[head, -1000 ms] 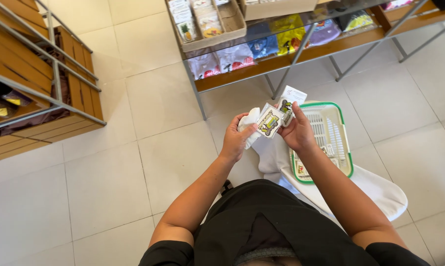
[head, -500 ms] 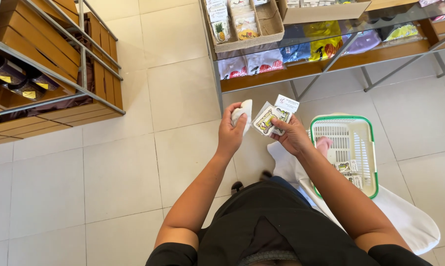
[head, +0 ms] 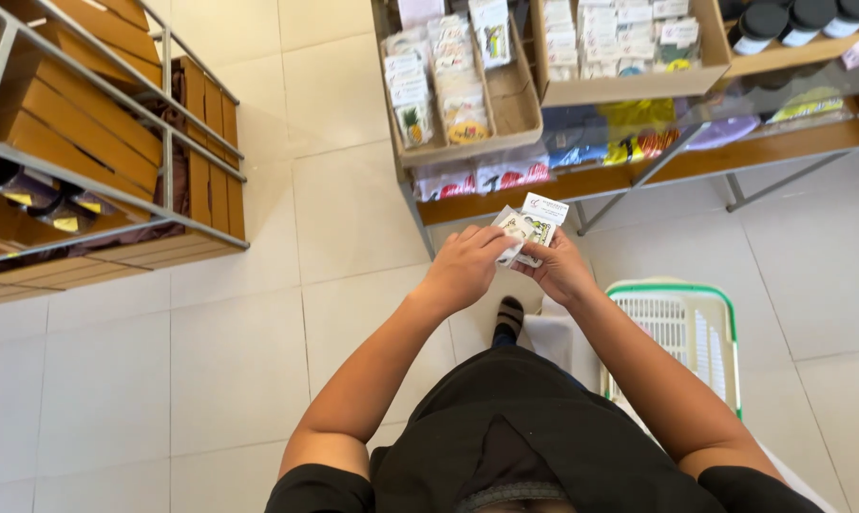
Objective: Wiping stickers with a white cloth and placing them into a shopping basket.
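The person looks down at two bare arms held out in front of a black shirt. The left hand (head: 463, 269) is curled shut on one end of a small bunch of packets (head: 527, 228), with its fingers folded over them. The right hand (head: 561, 271) grips the same bunch from the other side, so both hands touch the packets and sit close together. The packets are little flat bags, mostly white, with a small picture on the front one. They are up in the air, just in front of a low shelf (head: 639, 176) made of wood and grey metal bars. On that shelf stand two cardboard trays. The left cardboard tray (head: 515, 104) holds rows of more small packets, and the right cardboard tray (head: 629, 85) holds more white ones. Some dark jars (head: 791, 19) stand at the far right of the shelf. Under the trays lie bright bags in red, blue and yellow. Down by the person's right side, on the pale tiled floor (head: 239, 351), sits a white basket with a green rim (head: 681, 332). Away to the left is another rack with brown wooden boxes (head: 68, 114). One foot in a dark sock (head: 508, 318) shows below the hands.
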